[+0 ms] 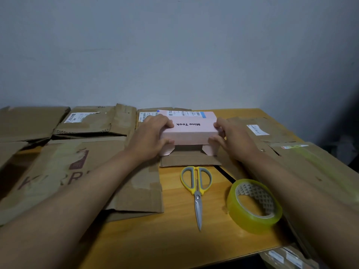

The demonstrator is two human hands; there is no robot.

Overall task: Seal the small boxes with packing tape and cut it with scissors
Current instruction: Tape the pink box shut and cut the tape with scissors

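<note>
I grip the pink box (189, 129) at both ends, left hand (150, 136) and right hand (232, 139) apart; it looks light, thin-walled, easily crushed

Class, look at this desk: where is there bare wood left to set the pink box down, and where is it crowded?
Bare table shows in front, below the scissors and left of the tape roll. A narrower strip lies between those two. Flattened cardboard crowds the left, back and right sides.

Both hands, left hand (150, 137) and right hand (233, 139), are gripping the pink box (189, 129) by its ends; scissors (196, 188) and tape (253, 205) are lying nearer on the bench (174, 239).
</note>
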